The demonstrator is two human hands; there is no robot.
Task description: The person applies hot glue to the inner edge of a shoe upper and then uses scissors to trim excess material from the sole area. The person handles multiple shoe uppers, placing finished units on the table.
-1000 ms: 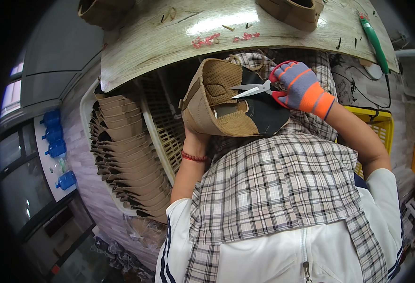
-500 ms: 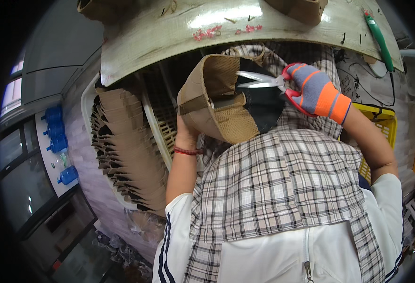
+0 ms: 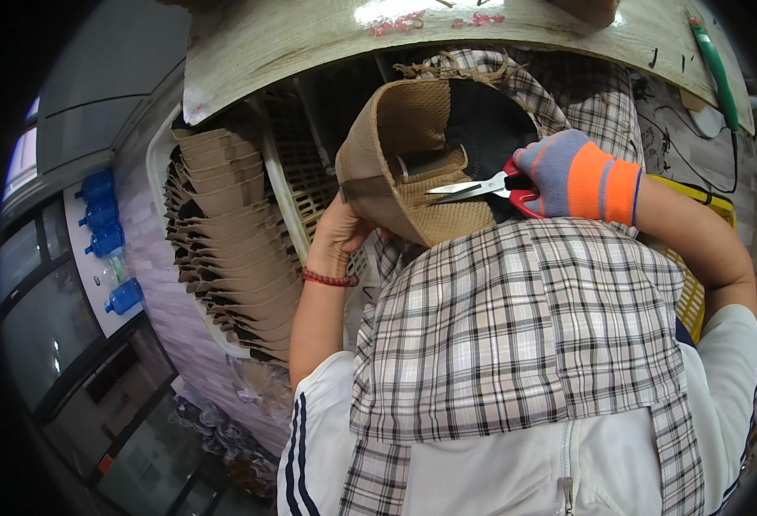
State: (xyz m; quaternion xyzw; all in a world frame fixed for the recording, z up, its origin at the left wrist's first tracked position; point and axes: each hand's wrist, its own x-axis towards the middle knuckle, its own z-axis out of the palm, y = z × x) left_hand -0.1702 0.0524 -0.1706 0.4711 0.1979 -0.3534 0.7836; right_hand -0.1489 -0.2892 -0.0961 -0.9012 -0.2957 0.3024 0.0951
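Observation:
A brown and black sewn fabric piece (image 3: 364,142) curves into a wide ring above my lap, its ribbed brown inner side and dark lining showing. My bare left hand (image 3: 344,230) is closed on its lower left edge; most of the fingers are hidden beneath the fabric. In a grey and orange glove, my right hand (image 3: 567,176) grips the red handles of the scissors (image 3: 480,187). Their silver blades are slightly apart and point left, over the inside of the fabric ring. Whether the blades touch the cloth I cannot tell.
On my left, a pale basket (image 3: 156,172) holds a long row of nested brown fabric pieces (image 3: 236,249). Ahead is a pale table (image 3: 309,60) with a green-handled tool (image 3: 715,73) at its right end. A yellow crate (image 3: 692,297) stands by my right elbow.
The scissors have moved down and slightly left within the ring, and their blades have drawn closer together. The fabric has tilted, showing more of its dark lining.

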